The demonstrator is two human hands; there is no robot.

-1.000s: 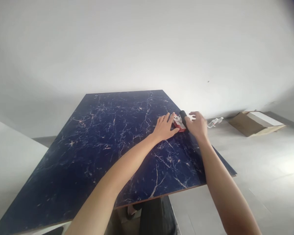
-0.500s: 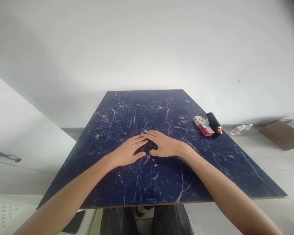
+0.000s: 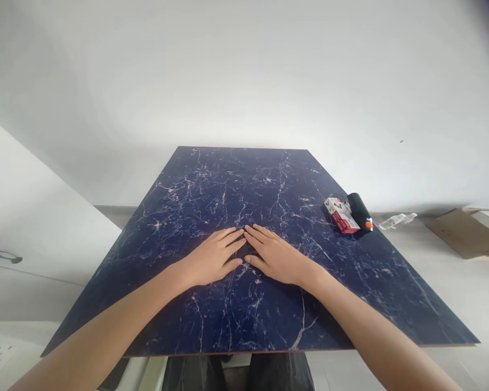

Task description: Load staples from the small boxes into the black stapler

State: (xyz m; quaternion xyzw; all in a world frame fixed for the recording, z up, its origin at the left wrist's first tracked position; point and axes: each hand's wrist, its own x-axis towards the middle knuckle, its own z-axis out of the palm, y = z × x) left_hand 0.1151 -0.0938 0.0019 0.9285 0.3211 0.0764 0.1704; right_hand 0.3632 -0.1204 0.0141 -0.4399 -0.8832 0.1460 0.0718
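Observation:
Both hands rest palm down on a dark blue, marble-patterned table [image 3: 236, 320], near its middle. My left hand [image 3: 214, 255] has its fingers stretched out and pointing right, with the thumb apart. From the other side my right hand [image 3: 275, 255] lies flat, fingers extended toward the left. The fingertips of the two hands meet or nearly meet; I cannot tell whether they touch. Neither hand holds anything. Well to the right of my right hand, a red and white box [image 3: 342, 216] lies beside a black cylindrical object [image 3: 359, 210] with an orange spot at its near end.
A white wall [image 3: 244, 76] stands behind the table. On the floor to the right lie a clear plastic bottle [image 3: 397, 220] and a cardboard box [image 3: 460, 232]. A white cabinet with a dark handle [image 3: 2, 254] is at the left.
My right hand has come down flatter onto the table, and its fingertips no longer overlap those of my left hand. The view has shifted slightly.

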